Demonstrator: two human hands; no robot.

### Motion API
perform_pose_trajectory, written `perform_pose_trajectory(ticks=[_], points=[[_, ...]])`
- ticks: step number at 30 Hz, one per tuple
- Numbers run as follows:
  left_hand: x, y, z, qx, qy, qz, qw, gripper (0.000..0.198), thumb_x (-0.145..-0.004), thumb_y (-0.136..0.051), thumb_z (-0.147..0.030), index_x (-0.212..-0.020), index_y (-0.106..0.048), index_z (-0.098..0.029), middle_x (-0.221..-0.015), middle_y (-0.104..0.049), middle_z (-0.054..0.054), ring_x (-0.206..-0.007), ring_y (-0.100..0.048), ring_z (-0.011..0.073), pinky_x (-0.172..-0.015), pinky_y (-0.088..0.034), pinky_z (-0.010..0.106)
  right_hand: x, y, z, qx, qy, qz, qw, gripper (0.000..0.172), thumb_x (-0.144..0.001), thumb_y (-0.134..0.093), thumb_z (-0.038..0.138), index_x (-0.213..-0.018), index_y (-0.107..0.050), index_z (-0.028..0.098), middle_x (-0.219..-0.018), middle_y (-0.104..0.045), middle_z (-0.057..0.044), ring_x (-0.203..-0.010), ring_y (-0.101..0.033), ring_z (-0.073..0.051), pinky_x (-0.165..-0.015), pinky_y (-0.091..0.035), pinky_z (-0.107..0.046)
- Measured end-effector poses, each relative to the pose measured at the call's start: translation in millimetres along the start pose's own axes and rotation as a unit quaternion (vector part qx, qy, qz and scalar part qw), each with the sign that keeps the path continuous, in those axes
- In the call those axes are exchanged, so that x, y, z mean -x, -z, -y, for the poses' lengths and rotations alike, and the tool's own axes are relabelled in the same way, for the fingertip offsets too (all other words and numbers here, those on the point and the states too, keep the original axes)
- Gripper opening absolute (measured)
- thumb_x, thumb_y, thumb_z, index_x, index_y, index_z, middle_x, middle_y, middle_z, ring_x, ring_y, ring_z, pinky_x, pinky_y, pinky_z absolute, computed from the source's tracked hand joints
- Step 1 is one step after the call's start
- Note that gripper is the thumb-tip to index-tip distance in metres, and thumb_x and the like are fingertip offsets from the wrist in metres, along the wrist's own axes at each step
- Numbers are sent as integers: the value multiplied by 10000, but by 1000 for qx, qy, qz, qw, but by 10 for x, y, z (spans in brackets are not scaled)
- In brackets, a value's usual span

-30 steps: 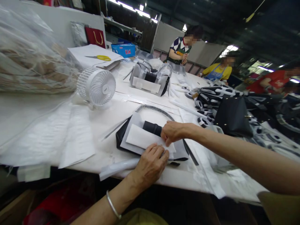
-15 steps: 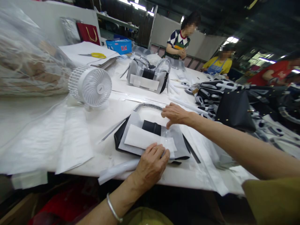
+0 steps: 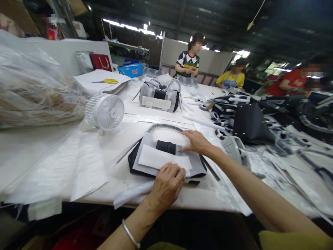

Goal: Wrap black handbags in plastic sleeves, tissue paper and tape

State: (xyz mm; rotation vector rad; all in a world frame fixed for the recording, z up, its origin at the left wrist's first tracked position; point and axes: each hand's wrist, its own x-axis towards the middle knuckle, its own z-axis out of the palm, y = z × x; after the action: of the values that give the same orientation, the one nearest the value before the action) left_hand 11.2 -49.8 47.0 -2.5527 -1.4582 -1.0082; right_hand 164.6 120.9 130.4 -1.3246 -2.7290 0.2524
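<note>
A black handbag (image 3: 134,158) lies on the table in front of me, its upper face covered by a translucent grey-white sheet (image 3: 149,141). A white paper strip (image 3: 153,158) lies across it, below a black strap piece (image 3: 166,147). Its wrapped handle (image 3: 162,126) arches away from me. At the near edge, my left hand (image 3: 168,184) has its bent fingers closed on the bag; the fingertips are partly hidden. My right hand (image 3: 196,141) is at the handle's right end, thumb and fingers apart, with the thumb beside clear tape (image 3: 179,150) next to the strap piece.
A white fan (image 3: 106,113) stands left, by a large plastic bag (image 3: 33,93). Another wrapped handbag (image 3: 158,100) sits farther back, with yellow-handled scissors (image 3: 110,81) behind left. Black bag parts (image 3: 249,121) and a tape dispenser (image 3: 234,151) are right. Several people work beyond.
The view has tilted upward and turned slightly right, showing the tape dispenser. My right thumb is a little nearer the strap piece. My left hand stays at the bag's near edge.
</note>
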Motion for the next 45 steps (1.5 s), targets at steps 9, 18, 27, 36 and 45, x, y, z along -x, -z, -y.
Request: perform_pose_trajectory(ticks=[9,18,27,36,45], points=[[13,-47,53,0,-34,-79,996,366,-872,-465,-94,-1235,-489,-134,-1134,-676,115,-1063,-634,231,-1015,-487,413,1148,-481,678,-35,89,-188,978,429,-978,-519,349,-1364,-540,162,-1352,-617,-132,-1254,-575,-267,-1058,-468,-459],[-6,524,297,-144,-64,59,986,503,-825,-659,-199,-1304,-511,-156,-1342,-604,128,-1293,-520,311,-1138,-345,497,1204,-845,540,92,141,-250,953,562,-849,-608,144,-1394,-489,79,-1371,-591,-182,-1288,-541,-289,-1009,-488,-434],[208,974,491,-175,-19,83,981,825,-740,-810,-319,-1444,-400,-186,-1503,-457,132,-1392,-410,309,-1139,-355,481,1057,-611,10,93,224,-200,949,498,-864,-642,164,-1347,-531,114,-1343,-621,-151,-1244,-583,-255,-979,-494,-390],[408,919,521,-137,21,71,988,1100,-638,-875,-398,-1523,-255,-195,-1568,-337,162,-1462,-272,359,-1170,-323,537,1071,-483,652,87,143,-197,966,820,-769,-782,357,-1460,-409,125,-1494,-464,-173,-1419,-364,-349,-1194,-215,-572],[359,1007,722,-104,27,27,994,881,-760,-759,-169,-1497,-276,-187,-1508,-419,168,-1397,-400,305,-1128,-411,470,618,-648,1026,-34,188,-188,963,714,-785,-747,193,-1431,-444,159,-1391,-575,-163,-1293,-532,-286,-1078,-436,-478]])
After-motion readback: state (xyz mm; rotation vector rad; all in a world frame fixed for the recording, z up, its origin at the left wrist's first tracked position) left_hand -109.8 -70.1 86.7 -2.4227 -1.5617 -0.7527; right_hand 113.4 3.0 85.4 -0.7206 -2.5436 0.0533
